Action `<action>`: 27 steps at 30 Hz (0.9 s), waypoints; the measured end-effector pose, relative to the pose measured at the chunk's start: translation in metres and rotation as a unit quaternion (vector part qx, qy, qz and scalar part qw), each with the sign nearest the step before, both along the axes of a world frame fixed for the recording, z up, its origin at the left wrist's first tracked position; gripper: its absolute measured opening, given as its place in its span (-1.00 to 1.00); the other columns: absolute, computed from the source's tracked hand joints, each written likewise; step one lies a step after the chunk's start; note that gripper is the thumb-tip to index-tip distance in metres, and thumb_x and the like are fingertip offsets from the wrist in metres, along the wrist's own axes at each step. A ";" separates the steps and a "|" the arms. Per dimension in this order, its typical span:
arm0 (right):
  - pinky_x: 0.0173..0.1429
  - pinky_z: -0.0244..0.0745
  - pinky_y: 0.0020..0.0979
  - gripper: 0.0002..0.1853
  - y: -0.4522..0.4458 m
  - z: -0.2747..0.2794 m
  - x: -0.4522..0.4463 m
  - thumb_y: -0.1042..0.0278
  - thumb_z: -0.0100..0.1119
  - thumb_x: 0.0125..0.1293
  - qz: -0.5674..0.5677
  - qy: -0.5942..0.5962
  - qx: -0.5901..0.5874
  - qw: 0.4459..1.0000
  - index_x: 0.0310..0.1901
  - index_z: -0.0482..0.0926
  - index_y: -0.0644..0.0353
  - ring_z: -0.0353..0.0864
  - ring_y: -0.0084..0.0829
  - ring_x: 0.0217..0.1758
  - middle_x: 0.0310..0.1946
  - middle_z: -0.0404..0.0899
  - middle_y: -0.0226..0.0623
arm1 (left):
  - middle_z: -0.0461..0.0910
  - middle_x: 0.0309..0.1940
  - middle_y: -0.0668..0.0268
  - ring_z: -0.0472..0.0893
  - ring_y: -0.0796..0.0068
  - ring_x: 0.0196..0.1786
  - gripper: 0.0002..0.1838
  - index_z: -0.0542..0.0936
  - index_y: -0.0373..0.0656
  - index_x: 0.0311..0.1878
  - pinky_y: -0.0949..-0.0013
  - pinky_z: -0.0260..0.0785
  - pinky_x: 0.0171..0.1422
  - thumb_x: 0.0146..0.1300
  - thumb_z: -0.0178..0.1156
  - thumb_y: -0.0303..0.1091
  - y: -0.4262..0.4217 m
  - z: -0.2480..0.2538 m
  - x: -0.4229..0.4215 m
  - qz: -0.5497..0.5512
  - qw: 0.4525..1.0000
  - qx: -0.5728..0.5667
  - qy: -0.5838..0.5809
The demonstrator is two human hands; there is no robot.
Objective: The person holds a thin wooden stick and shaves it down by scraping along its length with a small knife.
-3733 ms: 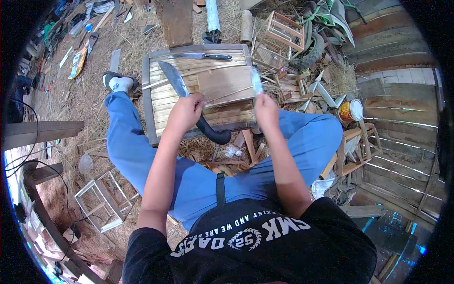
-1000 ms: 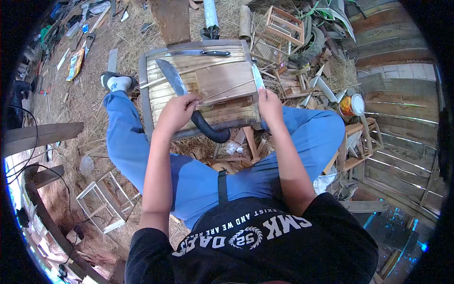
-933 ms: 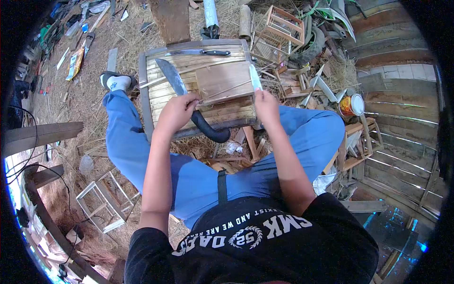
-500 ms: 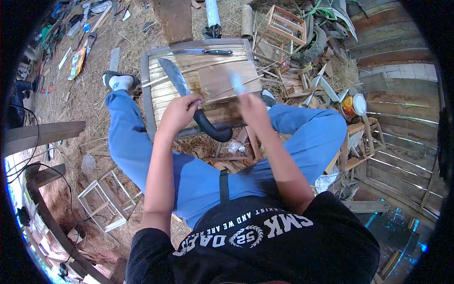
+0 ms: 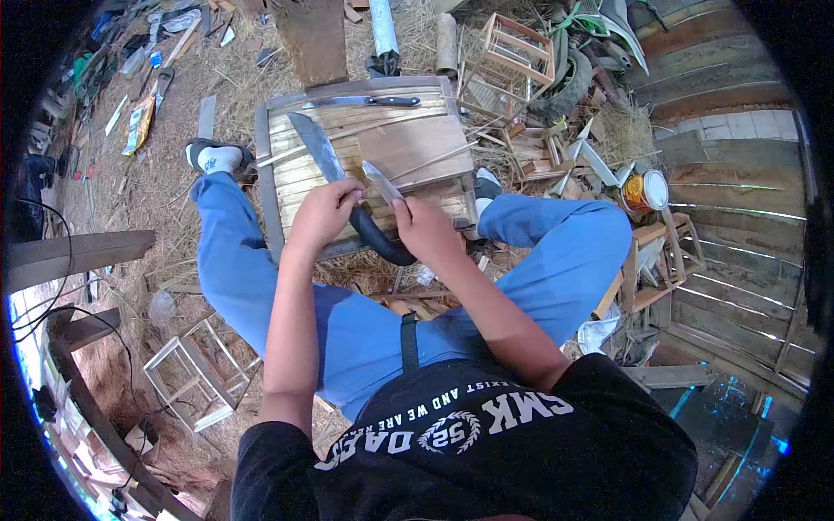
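Observation:
My left hand (image 5: 326,215) is closed in a pinch on the near end of a thin wooden stick (image 5: 445,159), which slants up to the right across the low wooden table (image 5: 282,130). My right hand (image 5: 427,231) grips a knife (image 5: 380,181); its blade points up and left, close to my left fingertips and the stick. Under my left hand lies a machete (image 5: 317,143) with a curved black handle (image 5: 382,239). A flat brown board (image 5: 413,146) sits on the table's right side. Along the far edge rests another knife with a black handle (image 5: 393,102).
Beyond the table stand a wooden post (image 5: 313,43) and a small wooden frame (image 5: 519,50) beside a tyre (image 5: 565,91). A paint bucket (image 5: 645,191) is at the right, near a plank wall (image 5: 738,200). Another slatted frame (image 5: 198,373) lies at the lower left.
My right hand has moved left and down, bringing the knife from over the board to beside my left fingers. My left hand keeps its pinch on the stick.

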State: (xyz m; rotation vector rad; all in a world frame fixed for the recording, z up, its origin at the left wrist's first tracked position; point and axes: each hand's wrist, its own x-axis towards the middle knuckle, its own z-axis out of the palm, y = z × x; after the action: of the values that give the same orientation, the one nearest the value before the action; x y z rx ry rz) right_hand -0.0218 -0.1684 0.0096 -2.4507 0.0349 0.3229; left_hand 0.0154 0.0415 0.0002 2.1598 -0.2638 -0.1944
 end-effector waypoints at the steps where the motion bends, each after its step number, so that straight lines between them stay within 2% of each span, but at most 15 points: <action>1: -0.03 0.54 0.14 -0.52 -0.003 0.002 0.002 -0.01 -0.07 0.58 0.002 -0.001 0.002 1.000 -0.19 0.65 0.27 0.66 0.24 -0.16 -0.28 0.68 0.16 | 0.71 -0.29 -0.01 0.70 -0.10 -0.19 -0.78 0.71 -0.12 0.00 0.07 0.53 -0.09 0.40 0.21 -0.29 0.000 0.001 0.000 0.000 1.000 0.002 0.009; 3: 0.00 0.55 0.13 -0.50 -0.016 0.005 0.005 -0.03 -0.10 0.60 -0.033 0.006 0.035 0.999 -0.18 0.66 0.27 0.66 0.25 -0.15 -0.29 0.68 0.16 | 0.71 -0.31 0.00 0.69 -0.10 -0.21 -0.79 0.70 -0.13 -0.01 0.05 0.52 -0.11 0.40 0.21 -0.28 0.000 0.005 -0.003 0.005 1.000 0.002 0.020; 5: 0.00 0.52 0.13 -0.47 -0.040 -0.004 0.011 -0.06 -0.11 0.60 -0.070 -0.036 0.033 0.996 -0.17 0.65 0.29 0.65 0.25 -0.12 -0.27 0.68 0.17 | 0.69 -0.36 0.01 0.67 -0.12 -0.27 -0.79 0.67 -0.16 -0.07 0.00 0.49 -0.17 0.40 0.20 -0.25 -0.001 0.017 -0.004 0.004 0.996 0.079 0.036; 7: -0.03 0.49 0.15 -0.48 -0.062 0.007 0.018 -0.07 -0.08 0.59 -0.151 -0.009 0.074 0.986 -0.19 0.62 0.29 0.64 0.26 -0.12 -0.26 0.66 0.19 | 0.68 -0.38 0.01 0.67 -0.12 -0.28 -0.80 0.66 -0.16 -0.10 -0.03 0.48 -0.18 0.40 0.19 -0.24 0.000 0.016 -0.004 0.010 0.997 0.075 0.027; 8: -0.03 0.49 0.15 -0.48 -0.069 0.005 0.020 -0.07 -0.08 0.59 -0.152 -0.010 0.072 0.986 -0.19 0.62 0.29 0.64 0.26 -0.12 -0.26 0.66 0.19 | 0.68 -0.40 0.02 0.67 -0.13 -0.29 -0.80 0.65 -0.17 -0.13 -0.06 0.48 -0.19 0.39 0.19 -0.24 -0.001 0.016 -0.004 0.013 0.997 0.074 0.017; 10: -0.14 0.48 0.00 -0.56 -0.077 0.001 0.023 0.01 0.00 0.58 -0.107 -0.136 -0.015 0.985 -0.18 0.58 0.30 0.65 0.13 -0.23 -0.34 0.64 0.11 | 0.68 -0.39 0.01 0.67 -0.13 -0.28 -0.79 0.65 -0.16 -0.14 -0.07 0.48 -0.19 0.39 0.18 -0.23 -0.006 0.014 -0.004 0.011 0.996 0.088 0.008; 11: -0.14 0.48 0.00 -0.56 -0.077 -0.002 0.022 0.01 0.00 0.58 -0.108 -0.137 -0.015 0.985 -0.18 0.58 0.30 0.65 0.13 -0.23 -0.34 0.64 0.11 | 0.68 -0.39 0.00 0.67 -0.14 -0.27 -0.79 0.65 -0.16 -0.15 -0.08 0.49 -0.18 0.39 0.17 -0.23 -0.008 0.014 -0.005 0.011 0.994 0.104 0.000; 13: -0.12 0.49 0.16 -0.57 -0.063 0.000 0.016 -0.01 0.03 0.56 -0.072 -0.117 -0.017 0.990 -0.21 0.53 0.29 0.65 0.25 -0.21 -0.33 0.64 0.17 | 0.69 -0.39 0.01 0.68 -0.14 -0.26 -0.78 0.65 -0.15 -0.16 -0.09 0.50 -0.18 0.40 0.17 -0.21 -0.018 0.023 -0.007 0.014 0.992 0.122 -0.020; 14: -0.12 0.49 0.16 -0.57 -0.056 0.000 0.012 -0.01 0.03 0.56 -0.073 -0.117 -0.016 0.990 -0.21 0.53 0.29 0.65 0.25 -0.21 -0.33 0.64 0.17 | 0.69 -0.38 0.01 0.68 -0.14 -0.26 -0.78 0.65 -0.14 -0.16 -0.10 0.51 -0.18 0.41 0.17 -0.19 -0.022 0.027 -0.008 0.019 0.989 0.140 -0.040; 16: -0.19 0.52 0.15 -0.56 -0.043 0.000 0.006 -0.03 0.06 0.55 -0.006 -0.138 -0.088 0.987 -0.21 0.51 0.27 0.67 0.21 -0.26 -0.38 0.65 0.16 | 0.70 -0.34 -0.02 0.68 -0.15 -0.23 -0.76 0.68 -0.13 -0.11 -0.09 0.52 -0.16 0.42 0.17 -0.17 -0.025 0.021 -0.008 0.018 0.988 0.143 -0.051; 20: -0.32 0.55 0.13 -0.54 -0.029 0.006 0.004 -0.07 0.04 0.54 0.019 -0.135 -0.102 0.985 -0.24 0.51 0.25 0.68 0.17 -0.40 -0.47 0.65 0.08 | 0.71 -0.28 -0.02 0.69 -0.16 -0.19 -0.74 0.72 -0.07 -0.04 -0.09 0.53 -0.15 0.43 0.18 -0.14 -0.028 0.021 -0.007 0.027 0.983 0.176 -0.034; 23: -0.32 0.55 0.11 -0.54 -0.027 0.005 0.006 -0.09 0.05 0.53 0.024 -0.127 -0.124 0.984 -0.30 0.53 0.21 0.68 0.16 -0.40 -0.49 0.65 0.06 | 0.71 -0.38 0.05 0.70 -0.11 -0.27 -0.77 0.74 0.04 -0.10 -0.10 0.53 -0.21 0.42 0.19 -0.09 -0.026 0.008 -0.006 0.040 0.985 0.160 -0.050; 27: -0.31 0.58 0.08 -0.53 -0.038 0.014 0.012 -0.10 0.08 0.51 0.013 -0.097 -0.158 0.983 -0.35 0.58 0.17 0.70 0.16 -0.38 -0.49 0.66 0.06 | 0.72 -0.25 -0.01 0.69 -0.15 -0.18 -0.74 0.73 -0.06 -0.03 -0.06 0.54 -0.13 0.43 0.19 -0.14 -0.026 0.010 -0.007 0.023 0.988 0.151 -0.017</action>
State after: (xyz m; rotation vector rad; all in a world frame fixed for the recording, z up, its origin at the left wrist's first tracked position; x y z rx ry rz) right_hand -0.0098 -0.2065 0.0231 -2.7882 -0.0331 0.0917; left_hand 0.0081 0.0155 0.0106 2.4687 -0.2138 -0.1790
